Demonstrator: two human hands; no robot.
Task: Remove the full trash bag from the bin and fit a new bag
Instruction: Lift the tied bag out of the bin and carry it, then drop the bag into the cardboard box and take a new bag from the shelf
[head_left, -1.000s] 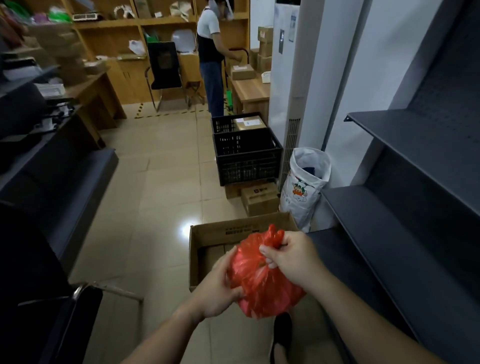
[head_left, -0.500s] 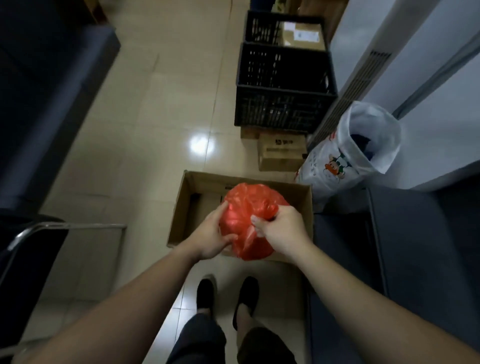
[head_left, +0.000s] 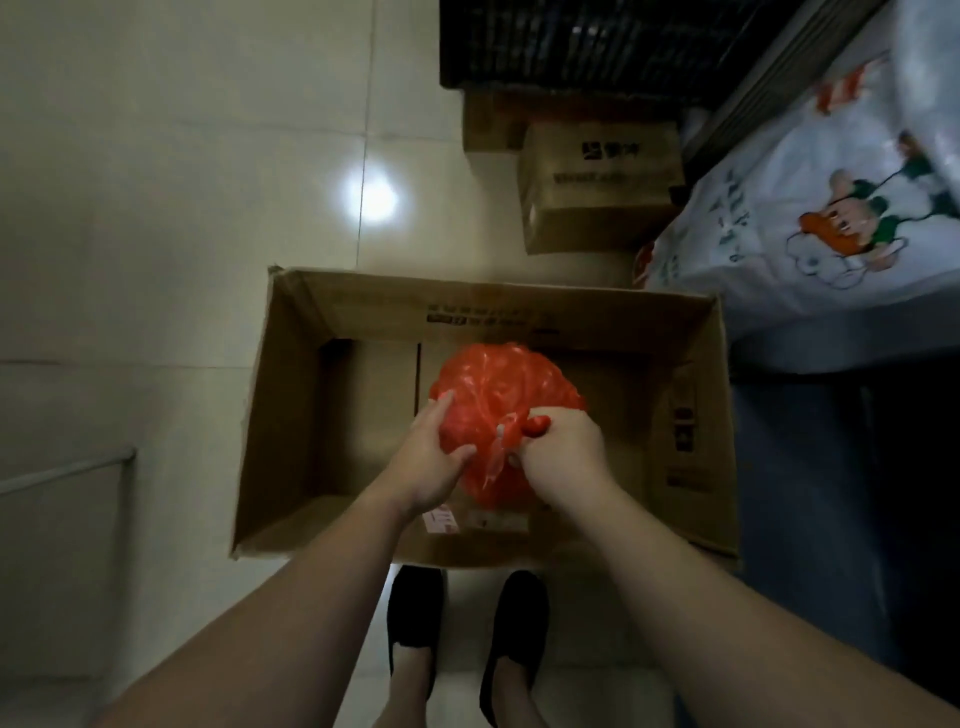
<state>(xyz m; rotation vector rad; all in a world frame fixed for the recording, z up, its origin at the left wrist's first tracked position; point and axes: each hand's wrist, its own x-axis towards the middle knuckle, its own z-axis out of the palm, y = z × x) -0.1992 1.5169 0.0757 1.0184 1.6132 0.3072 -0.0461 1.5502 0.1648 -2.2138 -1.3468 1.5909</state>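
**Layout at the open carton**

A tied trash bag sits over the interior of an open cardboard box on the tiled floor. The left hand is against the bag's left side; the right hand grips its knotted neck on the right. 2 shoes stand just before the box's near wall. Behind the box lies a smaller sealed carton, with a crate behind that. A printed sack lies to the right of the carton.
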